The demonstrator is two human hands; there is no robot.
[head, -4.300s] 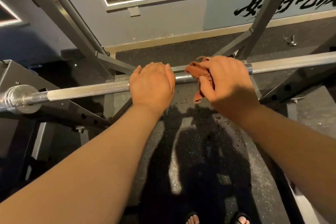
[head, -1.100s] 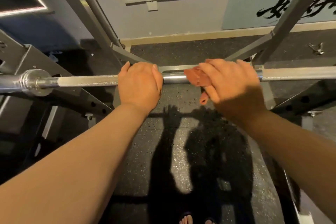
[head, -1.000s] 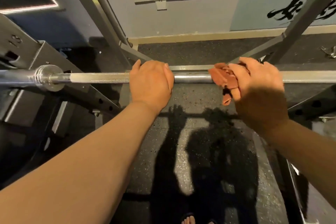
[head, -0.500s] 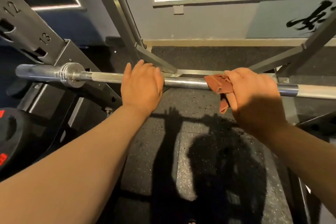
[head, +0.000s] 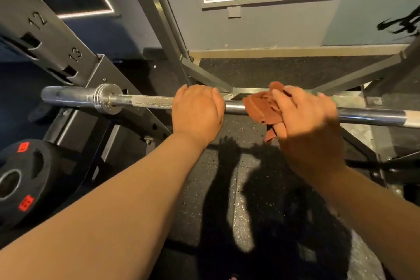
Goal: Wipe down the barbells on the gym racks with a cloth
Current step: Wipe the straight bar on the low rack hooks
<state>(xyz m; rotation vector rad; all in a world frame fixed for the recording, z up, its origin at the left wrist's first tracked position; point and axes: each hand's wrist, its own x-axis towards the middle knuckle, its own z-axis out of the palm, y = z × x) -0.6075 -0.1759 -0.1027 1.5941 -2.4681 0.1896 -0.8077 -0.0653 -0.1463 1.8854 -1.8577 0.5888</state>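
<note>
1. Across the grey rack (head: 56,48), below the holes marked 12 and 13: barbell (head: 152,102), lying level from left to right, collar (head: 109,98) and sleeve at the left end, right end running out of view.
2. Over the shaft, just right of the knurled stretch: left hand (head: 197,111), fingers curled round the bar. Judged a steadying hold.
3. Beside it, past a bare bit of chrome: right hand (head: 306,120), clenched round a rust-red cloth (head: 259,107) bunched against the smooth shaft, with a loose tail hanging under the bar. Slightly blurred, so exact finger placement not readable.
4. Handling of the bar, as a judgement: stiff, heavy steel, likely to roll on its supports under a sideways rub, so worth pinning close to the wiped stretch. Smooth chrome probably slippery; knurling rough and apt to snag fibres.
5. Handling of the cloth, likewise judged: soft, light, limp. Best taken bunched in the palm and wrapped round the shaft, to reach the underside as well.
6. Step in hand: wiping near the middle of the shaft. Knurling, sleeve and the long right part probably not yet done, though impossible to tell from the shine.
7. Nearby: black weight plate (head: 47,188) with red marks at lower left, well apart from the bar; speckled rubber floor (head: 227,211) below.
</note>
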